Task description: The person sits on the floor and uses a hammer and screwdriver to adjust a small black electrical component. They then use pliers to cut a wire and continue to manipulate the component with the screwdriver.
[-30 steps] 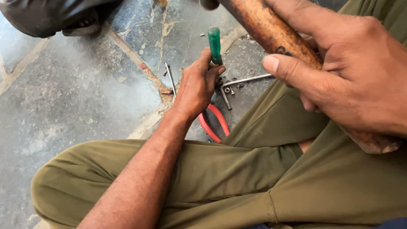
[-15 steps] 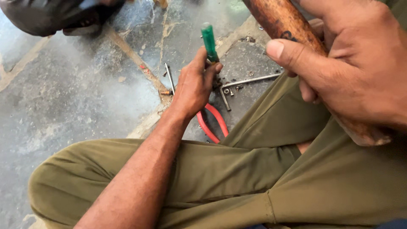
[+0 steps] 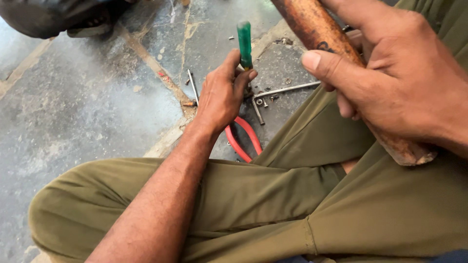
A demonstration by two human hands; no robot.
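Grey concrete floor (image 3: 73, 112) with cracked seams lies under a seated person in olive trousers (image 3: 273, 204), whose folded legs fill the near part of the view. Two hands show, both the person's own. Beyond the near knee, one pair of red-handled pliers (image 3: 243, 139) lies on the floor, partly hidden by the left wrist. Left hand (image 3: 219, 97), at centre, is curled closed around one green-handled screwdriver (image 3: 244, 44); its long axis runs nearly upright, handle end pointing far and up, the working end hidden below the fingers. Right hand (image 3: 395, 83), near and to the right, is wrapped shut around one rusty brown wooden handle (image 3: 321, 34), thumb stretched along it; the handle slants from the near right to the far left. Past the left hand lie two thin metal rods (image 3: 287, 90) and several small screws. At the far left sits one dark shoe (image 3: 53, 19).
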